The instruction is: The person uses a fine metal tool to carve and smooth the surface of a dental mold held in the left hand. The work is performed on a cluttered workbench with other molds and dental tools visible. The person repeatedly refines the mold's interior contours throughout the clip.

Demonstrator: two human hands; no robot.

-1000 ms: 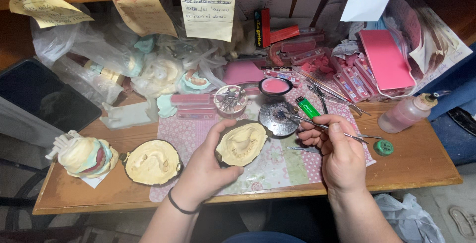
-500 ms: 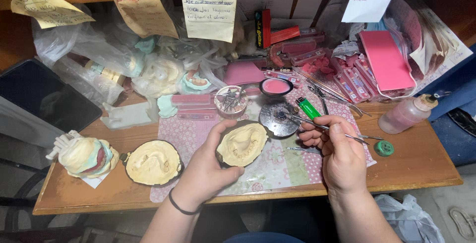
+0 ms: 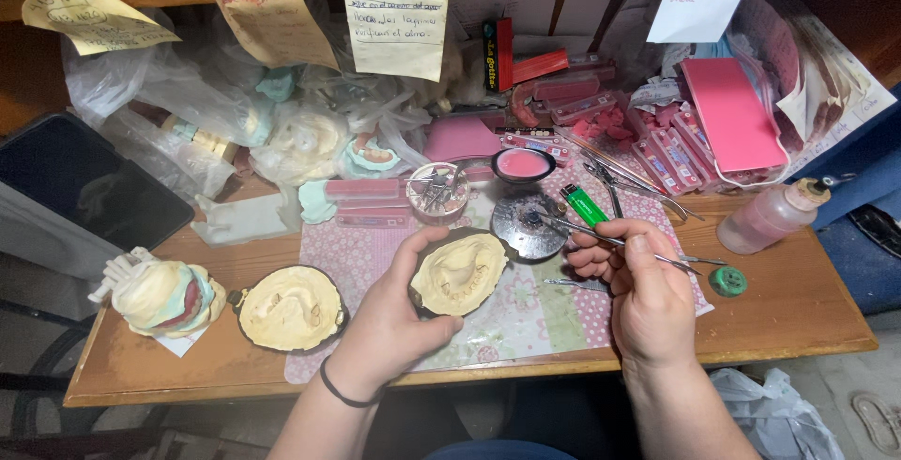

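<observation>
My left hand (image 3: 399, 314) grips a dark rubber mould filled with cream plaster, a dental cast (image 3: 460, 273), holding it just above the patterned mat (image 3: 526, 314). My right hand (image 3: 638, 282) pinches a thin metal instrument (image 3: 577, 229) like a pen. Its tip rests over a round grey metal dish (image 3: 528, 225) just behind the cast. A second plaster-filled mould (image 3: 289, 308) lies on the mat's left edge.
A green lighter (image 3: 586, 205), pliers (image 3: 610, 188), a pink-filled bowl (image 3: 522, 165) and a small jar of tools (image 3: 437, 192) sit behind the dish. A squeeze bottle (image 3: 771, 216) and green cap (image 3: 727, 281) stand at right. Bagged casts, pink wax boxes and paper notes crowd the back.
</observation>
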